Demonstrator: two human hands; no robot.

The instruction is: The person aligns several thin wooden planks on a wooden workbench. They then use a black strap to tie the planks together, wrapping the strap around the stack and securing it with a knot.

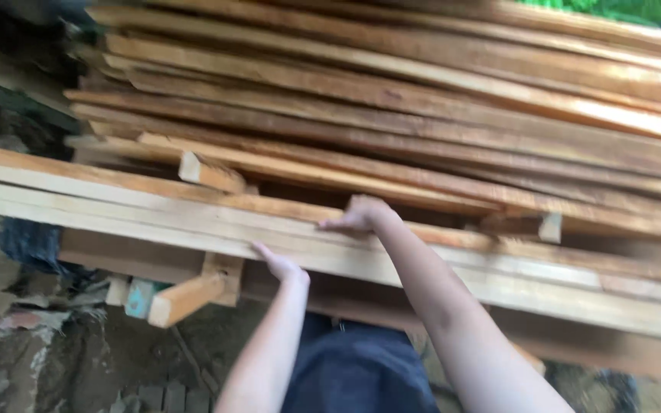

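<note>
**Both hands on the pale planks at the near edge of the stack**

Your right hand (pixel 361 214) lay palm-down on top of the pale planks (pixel 193 218), fingers curled over the upper face; whether they were pinching a single board or only resting there, I could not tell. Your left hand (pixel 278 265) was pressed against the front edge of those same planks, just below and to the left of the right hand, fingers spread flat, not closed around anything (more a push or a steadying touch than a grasp).

The pale planks formed the near lower layer of the stack. Behind and above them rose the reddish-brown boards (pixel 422 99), and beneath their left part a short wooden block (pixel 187 298) jutted out.

By my judgement you were at the stage of taking hold of one plank. The next move would have called for a firmer grip, with the left hand getting under the edge, so the board could be drawn off without dragging its neighbours.

The frame was blurred by motion. The planks ran out of view at right, your dark trousers (pixel 357 367) hid the ground below, and the muddy ground (pixel 32 344) at left was hard to read.
</note>
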